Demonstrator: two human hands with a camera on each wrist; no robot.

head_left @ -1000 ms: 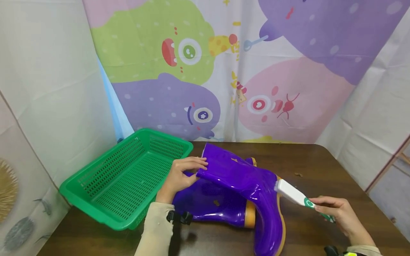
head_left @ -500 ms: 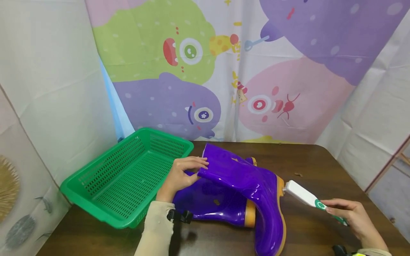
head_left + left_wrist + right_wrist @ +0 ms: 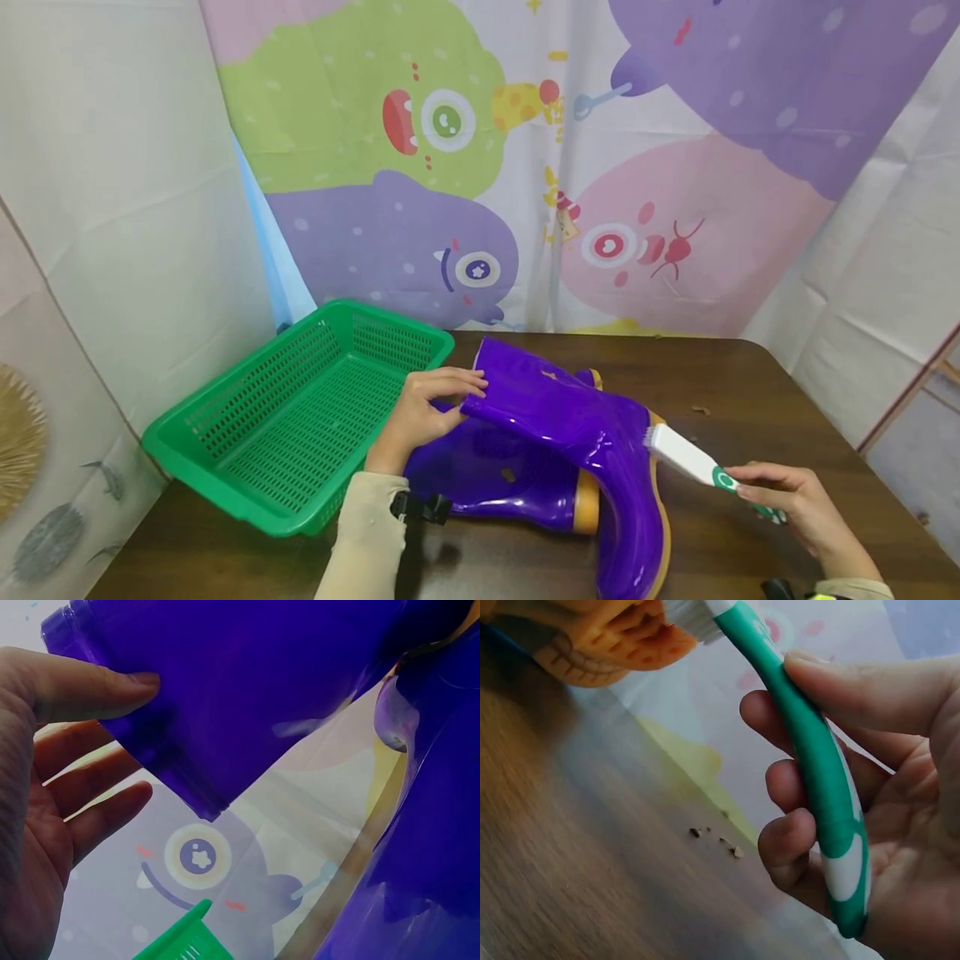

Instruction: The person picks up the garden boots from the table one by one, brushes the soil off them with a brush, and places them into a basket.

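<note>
My left hand (image 3: 423,412) pinches the top rim of a shiny purple rain boot (image 3: 558,400) between thumb and fingers. That boot leans across a second purple boot (image 3: 502,475) lying on its side, its yellow heel (image 3: 587,500) toward the middle. My right hand (image 3: 795,504) grips the green handle (image 3: 817,772) of a white scrub brush (image 3: 682,454). The bristles (image 3: 694,616) meet the orange treaded sole (image 3: 622,637) near the heel of the upper boot. A brown dirt smear (image 3: 550,375) marks the upper boot's shaft, and another spot (image 3: 508,475) marks the lower one.
A green slotted plastic basket (image 3: 300,433) stands on the left of the dark wooden table (image 3: 720,367). Small brown crumbs (image 3: 700,410) lie on the tabletop behind the brush. A cartoon-printed curtain (image 3: 540,167) hangs along the table's back edge.
The brush in my right hand moved right off the upper boot's heel edge half a second ago and has come back left against it. My left hand and both boots stay put.
</note>
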